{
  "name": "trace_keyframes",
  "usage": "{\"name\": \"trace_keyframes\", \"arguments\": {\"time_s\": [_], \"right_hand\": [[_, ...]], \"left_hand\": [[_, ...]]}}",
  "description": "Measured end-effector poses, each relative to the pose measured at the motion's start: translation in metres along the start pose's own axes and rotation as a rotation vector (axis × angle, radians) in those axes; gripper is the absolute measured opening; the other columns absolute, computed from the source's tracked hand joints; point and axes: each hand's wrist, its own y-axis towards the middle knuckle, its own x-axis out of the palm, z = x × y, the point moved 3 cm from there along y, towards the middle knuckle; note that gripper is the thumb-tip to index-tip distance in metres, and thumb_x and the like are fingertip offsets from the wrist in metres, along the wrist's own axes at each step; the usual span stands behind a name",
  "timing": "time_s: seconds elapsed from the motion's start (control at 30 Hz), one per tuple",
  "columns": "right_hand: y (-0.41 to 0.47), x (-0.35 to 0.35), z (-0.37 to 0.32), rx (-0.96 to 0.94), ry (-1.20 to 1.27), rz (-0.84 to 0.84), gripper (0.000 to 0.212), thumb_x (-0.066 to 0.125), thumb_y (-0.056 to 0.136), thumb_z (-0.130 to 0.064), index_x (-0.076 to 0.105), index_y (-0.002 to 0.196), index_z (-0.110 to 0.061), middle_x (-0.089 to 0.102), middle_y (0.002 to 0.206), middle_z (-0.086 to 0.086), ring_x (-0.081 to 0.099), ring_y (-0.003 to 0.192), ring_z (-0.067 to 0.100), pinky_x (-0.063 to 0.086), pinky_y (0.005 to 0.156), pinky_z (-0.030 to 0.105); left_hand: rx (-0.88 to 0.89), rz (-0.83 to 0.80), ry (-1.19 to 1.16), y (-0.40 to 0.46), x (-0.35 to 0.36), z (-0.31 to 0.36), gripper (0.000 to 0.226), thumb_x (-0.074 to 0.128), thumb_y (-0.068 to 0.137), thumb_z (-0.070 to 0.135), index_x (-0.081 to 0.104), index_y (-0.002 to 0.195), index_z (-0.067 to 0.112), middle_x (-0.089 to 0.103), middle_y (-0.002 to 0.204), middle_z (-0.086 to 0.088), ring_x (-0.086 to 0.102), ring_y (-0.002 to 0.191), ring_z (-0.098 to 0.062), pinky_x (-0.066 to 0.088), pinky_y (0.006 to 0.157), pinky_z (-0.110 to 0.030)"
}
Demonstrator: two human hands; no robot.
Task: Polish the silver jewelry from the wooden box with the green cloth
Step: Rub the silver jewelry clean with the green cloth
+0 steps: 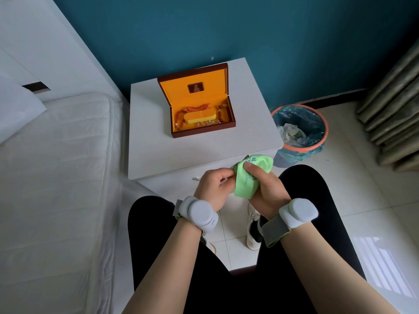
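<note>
The wooden box (205, 130) stands open on the white nightstand (163, 152), its yellow lining holding red and brown bead strings around a yellow pad. In front of the nightstand, above my lap, my right hand (266, 189) grips the bunched green cloth (246, 181), thumb pressed on its top. My left hand (214, 186) pinches something small against the cloth's left edge. Fingers and cloth hide that piece, so I cannot tell what it looks like.
A bed with a white mattress (56, 177) runs along the left. An orange-rimmed waste bin (301, 132) with a blue liner stands right of the nightstand. Curtains (394, 109) hang at the far right. My shoes rest on the tiled floor below.
</note>
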Motion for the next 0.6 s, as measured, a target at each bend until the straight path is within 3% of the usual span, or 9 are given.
{"name": "trace_keyframes", "arguments": {"time_s": [0.13,0.23,0.27,0.37,0.47,0.6], "right_hand": [[0.0036,0.0012,-0.0046,-0.012,0.052,-0.015,0.022,0.058,0.083,-0.028,0.060,0.085,-0.006,0.063,0.074,0.010,0.062,0.072,0.024,0.053,0.066,0.032],[0.0047,0.0027,-0.0052,-0.020,0.119,-0.032,0.026,0.053,0.088,-0.032,0.061,0.076,-0.011,0.060,0.070,0.006,0.058,0.067,0.020,0.049,0.064,0.029],[0.0046,0.0036,-0.0050,-0.016,0.115,-0.054,0.027,0.052,0.088,-0.034,0.063,0.076,-0.012,0.060,0.070,0.006,0.058,0.068,0.019,0.048,0.065,0.029],[0.0024,0.0049,-0.0036,0.002,0.042,-0.112,0.026,0.056,0.085,-0.031,0.065,0.087,-0.007,0.064,0.083,0.012,0.063,0.079,0.024,0.051,0.074,0.035],[-0.0001,0.0040,-0.0015,-0.018,-0.019,-0.118,0.025,0.060,0.081,-0.019,0.060,0.098,-0.001,0.064,0.089,0.015,0.064,0.086,0.029,0.053,0.075,0.039],[-0.0018,0.0036,0.0001,-0.047,-0.035,-0.088,0.021,0.061,0.078,-0.013,0.063,0.095,-0.002,0.068,0.087,0.012,0.066,0.084,0.026,0.054,0.073,0.037]], "left_hand": [[0.092,-0.032,0.085,0.0010,0.0002,0.0030,0.020,0.060,0.084,0.003,0.060,0.064,0.001,0.045,0.056,0.004,0.037,0.060,-0.007,0.030,0.056,-0.013],[0.128,-0.039,0.127,0.0009,0.0012,0.0041,0.020,0.062,0.082,0.004,0.058,0.065,-0.006,0.049,0.061,-0.011,0.037,0.062,-0.013,0.030,0.058,-0.017],[0.127,-0.030,0.129,0.0000,0.0013,0.0045,0.022,0.062,0.082,0.003,0.055,0.063,-0.006,0.047,0.058,-0.008,0.037,0.061,-0.010,0.029,0.057,-0.016],[0.076,0.041,0.089,-0.0002,0.0000,0.0037,0.022,0.057,0.084,0.001,0.054,0.062,-0.001,0.039,0.055,0.008,0.037,0.054,0.000,0.026,0.051,-0.017],[0.015,0.082,0.051,0.0006,-0.0011,0.0014,0.026,0.052,0.086,0.002,0.056,0.061,0.010,0.042,0.053,0.008,0.033,0.051,-0.005,0.028,0.049,-0.015],[0.022,0.074,0.043,-0.0002,-0.0031,0.0010,0.035,0.052,0.084,0.005,0.048,0.054,0.021,0.045,0.047,0.011,0.034,0.050,-0.004,0.027,0.048,-0.013]]}}
